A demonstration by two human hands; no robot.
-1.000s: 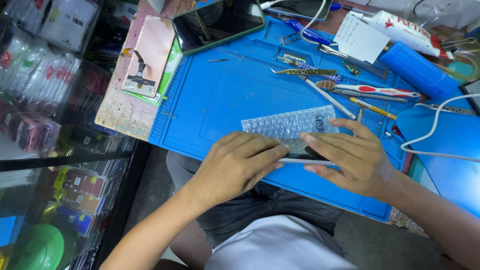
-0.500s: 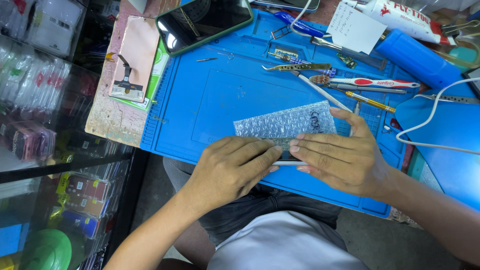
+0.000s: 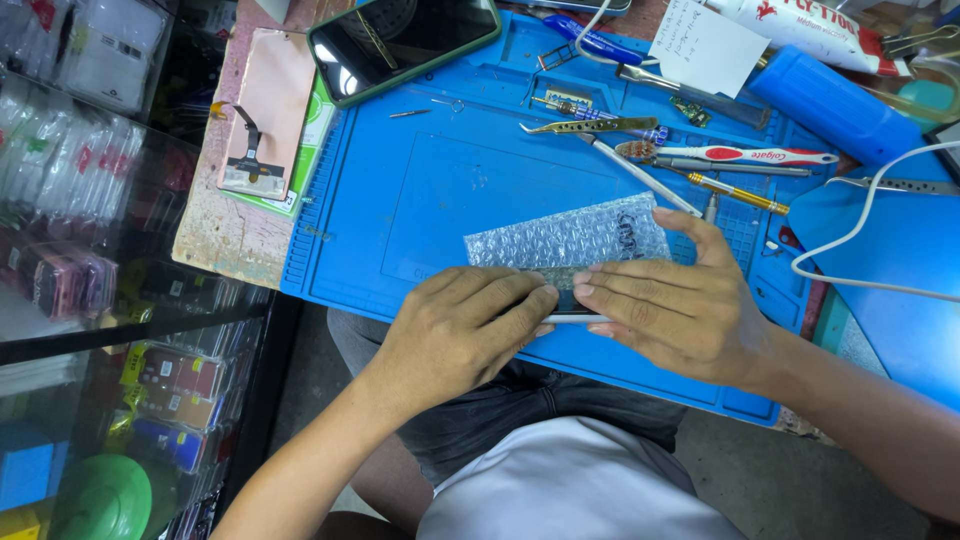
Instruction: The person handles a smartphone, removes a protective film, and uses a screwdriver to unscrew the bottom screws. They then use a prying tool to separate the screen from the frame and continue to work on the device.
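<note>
My left hand (image 3: 462, 325) lies palm down, knuckles up, its fingers (image 3: 520, 300) extended toward the right and pressed flat, close together. My right hand (image 3: 672, 305) faces it, also palm down, fingers (image 3: 610, 285) pointing left so that the tips of both hands nearly meet, thumb raised apart at the far side. Both bare forearms run back toward my body, angled outward.

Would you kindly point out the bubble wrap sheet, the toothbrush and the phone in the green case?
bubble wrap sheet (image 3: 560, 240), head view, on its uncovered middle.
toothbrush (image 3: 745, 154), head view, on the white and red handle.
phone in the green case (image 3: 410, 35), head view, on its dark screen.
</note>
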